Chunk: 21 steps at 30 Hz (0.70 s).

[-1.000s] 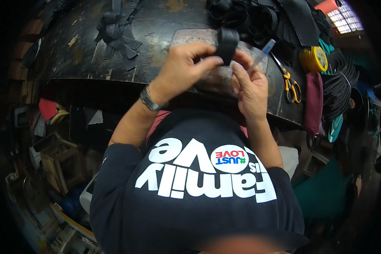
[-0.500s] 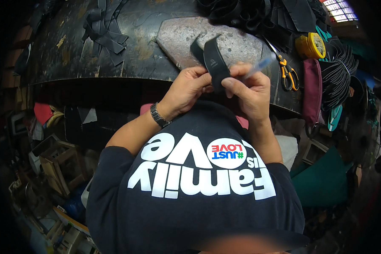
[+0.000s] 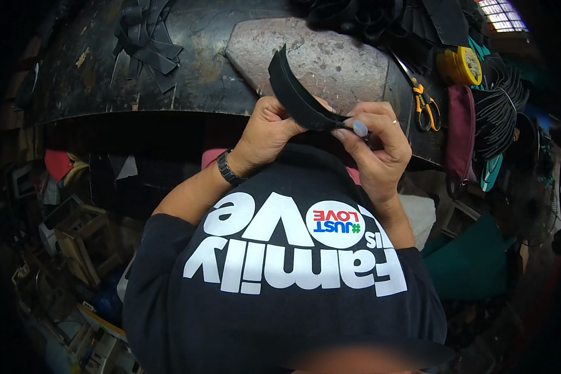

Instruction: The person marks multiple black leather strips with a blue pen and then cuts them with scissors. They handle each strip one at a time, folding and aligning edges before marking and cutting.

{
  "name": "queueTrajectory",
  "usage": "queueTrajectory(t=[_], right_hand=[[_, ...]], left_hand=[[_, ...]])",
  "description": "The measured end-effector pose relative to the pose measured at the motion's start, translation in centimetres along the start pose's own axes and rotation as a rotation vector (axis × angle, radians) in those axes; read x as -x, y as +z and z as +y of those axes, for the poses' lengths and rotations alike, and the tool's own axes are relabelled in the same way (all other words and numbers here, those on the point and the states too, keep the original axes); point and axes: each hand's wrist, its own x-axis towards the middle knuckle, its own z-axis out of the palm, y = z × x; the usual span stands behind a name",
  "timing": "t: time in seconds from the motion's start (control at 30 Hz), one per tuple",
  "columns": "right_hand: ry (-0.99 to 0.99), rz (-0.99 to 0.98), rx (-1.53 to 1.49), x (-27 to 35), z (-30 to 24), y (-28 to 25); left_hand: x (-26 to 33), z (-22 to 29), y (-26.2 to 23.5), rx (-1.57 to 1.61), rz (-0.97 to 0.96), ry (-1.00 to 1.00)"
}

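Note:
A curved black strip (image 3: 297, 103), leather-like, rises in front of my chest at the worktable's near edge. My left hand (image 3: 265, 128) is closed on its lower part, with some fingers hidden behind it. My right hand (image 3: 381, 140) pinches the strip's right end between thumb and fingers. In that same hand a pen (image 3: 359, 128) points its rounded bluish end upward; the rest of its shaft is hidden. Just beyond the hands lies a grey stone-like slab (image 3: 330, 62), with the strip's upper tip overlapping it.
Black strips (image 3: 146, 43) lie on the dark table (image 3: 193, 75) at the left, more black pieces (image 3: 386, 22) at the back. To the right are orange-handled scissors (image 3: 426, 109), a yellow tub (image 3: 458, 67), a maroon pouch (image 3: 460, 131) and a tied bundle of dark cords (image 3: 498, 112).
The strip has turned: its free end now leans to the left and its other end reaches my right fingers. The pen has swung from lying sideways to end-on. My right hand shifted slightly right.

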Motion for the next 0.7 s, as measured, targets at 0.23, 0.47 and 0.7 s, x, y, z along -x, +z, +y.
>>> queueTrajectory(t=[0.23, 0.47, 0.7], right_hand=[[-0.049, 0.066, -0.008, -0.02, 0.66, 0.58], [0.035, 0.029, -0.113, 0.1, 0.8, 0.61], [0.051, 0.026, -0.106, 0.13, 0.88, 0.82]], left_hand=[[0.05, 0.24, -0.3, -0.133, -0.044, 0.035], [0.06, 0.63, -0.13, -0.188, -0.049, 0.045], [0.24, 0.4, -0.29, -0.198, -0.042, 0.083]])
